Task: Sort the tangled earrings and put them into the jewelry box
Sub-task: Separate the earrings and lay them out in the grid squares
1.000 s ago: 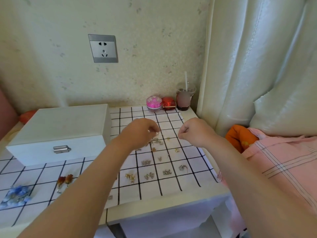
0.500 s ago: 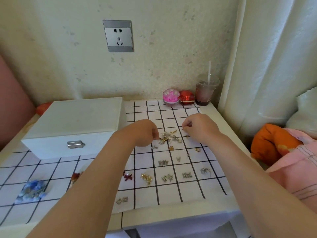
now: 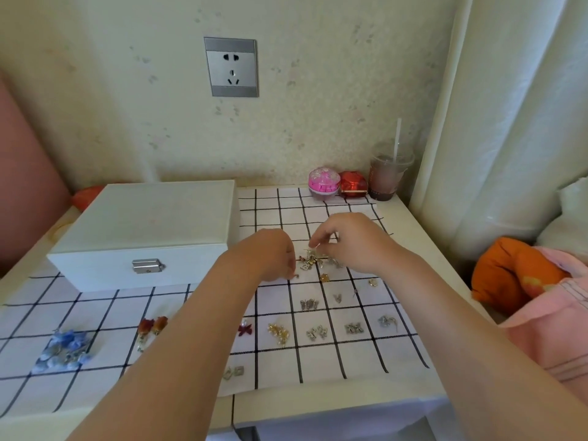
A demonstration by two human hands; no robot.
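A small tangled pile of earrings (image 3: 311,261) lies on the checked cloth (image 3: 321,361) between my hands. My left hand (image 3: 270,254) is curled just left of the pile, its fingertips pinching a small earring (image 3: 296,276) low on the cloth. My right hand (image 3: 353,240) hovers over the pile's right side, thumb and forefinger pinching into its top. The white jewelry box (image 3: 149,224) stands closed at the left, with its metal latch (image 3: 148,266) facing me. Sorted pairs lie in separate squares: blue (image 3: 63,350), orange (image 3: 152,326), gold (image 3: 278,333), silver (image 3: 316,332).
A pink pot (image 3: 323,183), a red pot (image 3: 353,184) and a plastic cup with a straw (image 3: 389,173) stand at the back by the wall. A curtain (image 3: 509,122) hangs at the right. Orange and pink fabric (image 3: 525,281) lies beyond the table's right edge.
Both hands have come down and closer together onto the pile. The right hand has shifted left over it, and the left hand's fingertips now reach the cloth.
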